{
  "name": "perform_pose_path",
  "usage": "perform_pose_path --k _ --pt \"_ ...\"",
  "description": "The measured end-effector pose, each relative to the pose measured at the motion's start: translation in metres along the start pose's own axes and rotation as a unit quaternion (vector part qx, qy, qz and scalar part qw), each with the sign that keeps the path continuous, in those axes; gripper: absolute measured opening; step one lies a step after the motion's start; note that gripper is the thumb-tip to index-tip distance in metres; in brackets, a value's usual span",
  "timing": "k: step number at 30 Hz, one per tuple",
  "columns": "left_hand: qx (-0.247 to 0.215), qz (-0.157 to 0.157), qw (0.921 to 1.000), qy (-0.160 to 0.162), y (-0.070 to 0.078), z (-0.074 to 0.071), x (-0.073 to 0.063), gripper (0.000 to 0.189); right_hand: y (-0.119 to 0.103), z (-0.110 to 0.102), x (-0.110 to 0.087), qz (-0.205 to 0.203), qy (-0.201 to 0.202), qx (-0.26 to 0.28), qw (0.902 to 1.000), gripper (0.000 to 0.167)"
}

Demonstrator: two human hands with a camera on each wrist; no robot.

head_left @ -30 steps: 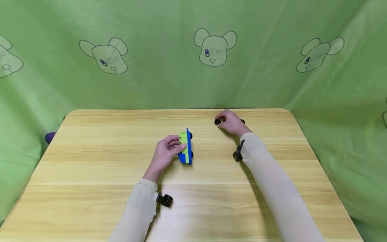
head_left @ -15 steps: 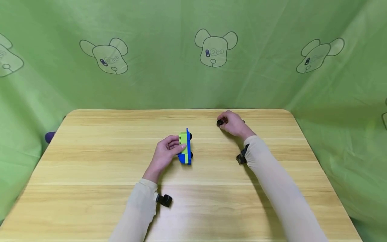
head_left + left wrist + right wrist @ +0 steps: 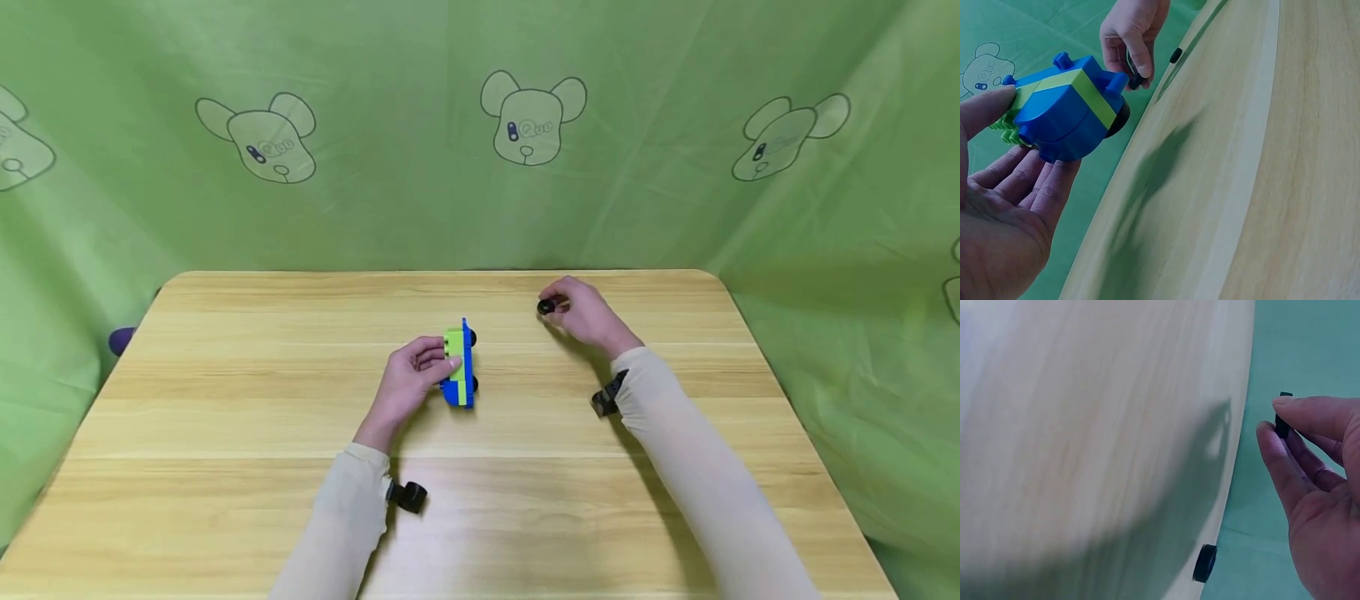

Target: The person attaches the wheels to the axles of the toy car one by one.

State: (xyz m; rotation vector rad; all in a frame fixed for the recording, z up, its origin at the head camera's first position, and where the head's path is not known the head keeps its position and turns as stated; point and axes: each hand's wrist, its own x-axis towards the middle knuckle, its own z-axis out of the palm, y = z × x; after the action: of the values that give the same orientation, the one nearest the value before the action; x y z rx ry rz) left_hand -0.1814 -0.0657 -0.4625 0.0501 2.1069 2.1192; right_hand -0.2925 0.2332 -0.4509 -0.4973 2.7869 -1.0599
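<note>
My left hand (image 3: 405, 383) holds a toy car (image 3: 456, 346) of blue and lime-green blocks above the table, thumb on one side and fingers on the other. Small black wheels show along the car's right side in the head view. Farther back and to the right, my right hand (image 3: 588, 317) pinches a loose black wheel (image 3: 545, 307) between thumb and fingers, raised off the tabletop. A second loose wheel (image 3: 1205, 563) rests near the table's edge in the right wrist view; the head view has it hidden behind my right hand.
The wooden table (image 3: 495, 517) ends at a far edge just behind my right hand. Green cloth (image 3: 412, 192) with bear-head drawings hangs behind and at both sides. A purple object (image 3: 122, 340) sticks out beyond the table's left edge.
My right hand has drawn slightly back toward me and to the right with the pinched wheel. The loose wheel on the table has gone out of sight behind it. My left hand stays put.
</note>
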Motion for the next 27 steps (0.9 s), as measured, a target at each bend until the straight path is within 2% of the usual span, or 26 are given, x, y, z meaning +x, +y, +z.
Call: perform_pose_path --k 9,19,27 --pt "-0.003 0.004 1.0000 0.002 -0.001 0.001 0.001 0.046 -0.014 -0.001 -0.014 -0.014 0.014 0.021 0.9996 0.037" --pt "-0.004 0.006 1.0000 0.001 -0.001 -0.001 0.001 0.047 -0.033 0.002 -0.032 -0.055 0.028 0.036 0.9975 0.034" --pt "-0.002 -0.001 1.0000 0.000 -0.001 -0.003 0.002 0.046 -0.045 0.004 -0.045 -0.055 0.024 0.027 0.9979 0.035"
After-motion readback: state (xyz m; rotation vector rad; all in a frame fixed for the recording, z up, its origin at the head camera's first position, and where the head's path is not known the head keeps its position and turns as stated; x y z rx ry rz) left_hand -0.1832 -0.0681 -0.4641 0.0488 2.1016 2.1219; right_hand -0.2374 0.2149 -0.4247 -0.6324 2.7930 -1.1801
